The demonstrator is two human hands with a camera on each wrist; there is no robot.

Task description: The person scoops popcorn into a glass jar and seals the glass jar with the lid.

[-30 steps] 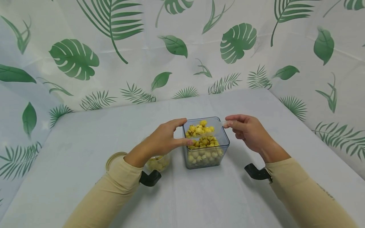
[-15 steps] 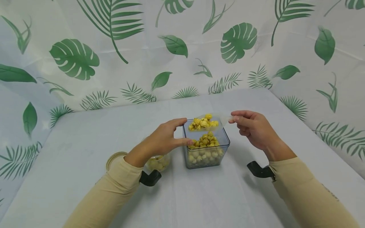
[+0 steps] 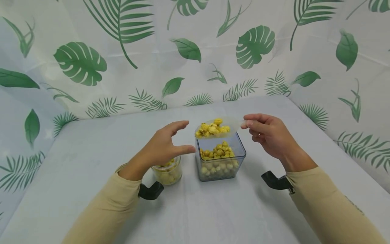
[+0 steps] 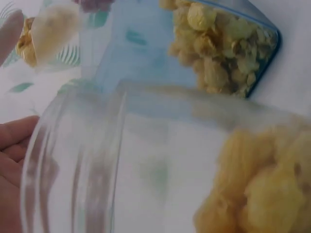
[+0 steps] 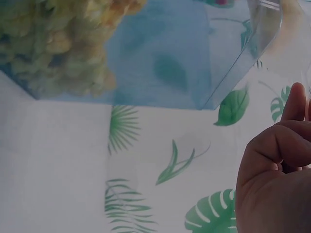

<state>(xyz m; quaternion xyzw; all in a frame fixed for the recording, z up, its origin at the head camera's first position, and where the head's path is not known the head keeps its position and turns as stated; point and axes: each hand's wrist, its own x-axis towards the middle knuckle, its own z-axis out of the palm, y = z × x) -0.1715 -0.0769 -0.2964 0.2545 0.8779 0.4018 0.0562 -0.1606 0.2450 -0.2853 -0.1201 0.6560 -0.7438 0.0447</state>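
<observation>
My right hand [image 3: 266, 135] pinches the handle of a translucent scoop [image 3: 233, 125], raised over the back of a clear bluish square box [image 3: 240, 144]. Yellow popcorn [image 3: 212, 129] lies heaped in the scoop. More popcorn [image 3: 219, 150] fills the lower part of the box. My left hand [image 3: 163, 145], fingers and thumb spread apart, hovers just left of the box with nothing in its grasp. Below that hand stands a glass jar [image 3: 179, 171] with popcorn inside, partly covered by the hand. In the left wrist view, the jar [image 4: 146, 165] looms close in front.
A round gold-edged lid [image 3: 121, 167] lies left of the jar, mostly hidden by my left sleeve. The white table [image 3: 207, 210] meets a leaf-printed backdrop [image 3: 213, 51] at the back. Each wrist carries a black mount [image 3: 151, 190].
My left hand has let go of the box rim and drawn back to the left. The scoop with popcorn has risen out of the box and then shifted slightly left.
</observation>
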